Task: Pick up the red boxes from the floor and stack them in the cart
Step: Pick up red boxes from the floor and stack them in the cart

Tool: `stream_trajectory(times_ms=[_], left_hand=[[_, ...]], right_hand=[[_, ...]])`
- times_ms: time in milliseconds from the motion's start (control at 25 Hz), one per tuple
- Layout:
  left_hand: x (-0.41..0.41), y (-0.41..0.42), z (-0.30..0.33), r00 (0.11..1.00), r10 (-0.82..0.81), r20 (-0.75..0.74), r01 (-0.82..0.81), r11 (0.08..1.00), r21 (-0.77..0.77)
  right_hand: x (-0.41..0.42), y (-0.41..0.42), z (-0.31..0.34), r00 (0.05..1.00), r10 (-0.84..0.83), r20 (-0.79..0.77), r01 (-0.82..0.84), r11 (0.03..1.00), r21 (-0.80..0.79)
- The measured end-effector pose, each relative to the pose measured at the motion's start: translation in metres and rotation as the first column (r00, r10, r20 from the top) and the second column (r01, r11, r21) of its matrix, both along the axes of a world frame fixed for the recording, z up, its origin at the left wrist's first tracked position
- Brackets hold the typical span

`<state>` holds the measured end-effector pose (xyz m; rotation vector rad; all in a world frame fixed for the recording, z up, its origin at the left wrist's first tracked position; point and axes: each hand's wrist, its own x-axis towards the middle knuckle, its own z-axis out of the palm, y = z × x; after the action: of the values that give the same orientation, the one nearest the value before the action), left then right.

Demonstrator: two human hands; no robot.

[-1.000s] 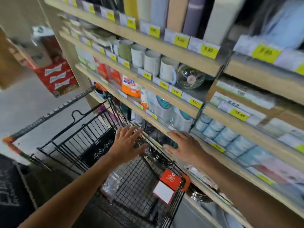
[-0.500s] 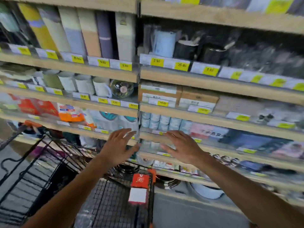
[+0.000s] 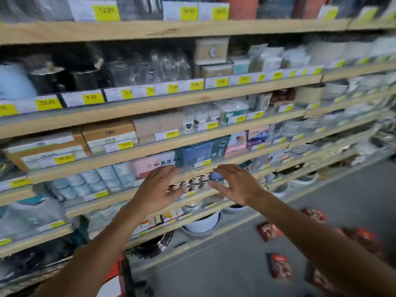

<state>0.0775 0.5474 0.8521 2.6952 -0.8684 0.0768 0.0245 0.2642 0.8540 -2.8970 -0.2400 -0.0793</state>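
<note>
left hand (image 3: pixel 157 192): fingers spread, holds nothing, raised before wooden store shelves (image 3: pixel 171 99)
right hand (image 3: pixel 237 183): same, spread and empty
flat red cardboard boxes (image 3: pixel 279 267): several on grey floor (image 3: pixel 225 260) at right, apart from hands
cart: only a dark edge with orange bit (image 3: pixel 126 275) shows, contents unseen
progress: boxes left to pick; stacked count can't tell

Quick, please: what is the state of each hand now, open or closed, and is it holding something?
Left hand: open, fingers spread, holding nothing.
Right hand: open, fingers spread, holding nothing.
</note>
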Motion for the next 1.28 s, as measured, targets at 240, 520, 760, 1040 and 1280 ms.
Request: stream_trajectory(times_ms=[240, 520, 760, 1040, 1280], left_hand=[[-0.013, -0.175, 0.001, 0.973, -0.223, -0.058, 0.227, 0.970, 0.090], [-0.034, -0.360, -0.026, 0.892, -0.434, -0.122, 0.447, 0.887, 0.117], [-0.069, -0.475, -0.042, 0.748, -0.645, -0.156, 0.659, 0.749, 0.068], [-0.079, -0.565, -0.062, 0.530, -0.826, -0.192, 0.842, 0.540, 0.003], [-0.053, -0.614, -0.083, 0.387, -0.889, -0.245, 0.913, 0.406, -0.033]], right_hand=[[-0.065, -0.164, -0.013, 0.981, -0.195, 0.018, 0.194, 0.979, 0.055], [-0.157, -0.314, -0.036, 0.873, -0.486, -0.036, 0.487, 0.869, 0.086], [-0.240, -0.382, -0.048, 0.722, -0.686, -0.088, 0.691, 0.721, 0.052], [-0.298, -0.399, -0.051, 0.479, -0.866, -0.147, 0.876, 0.481, 0.022], [-0.299, -0.396, -0.061, 0.293, -0.939, -0.183, 0.953, 0.301, -0.023]])
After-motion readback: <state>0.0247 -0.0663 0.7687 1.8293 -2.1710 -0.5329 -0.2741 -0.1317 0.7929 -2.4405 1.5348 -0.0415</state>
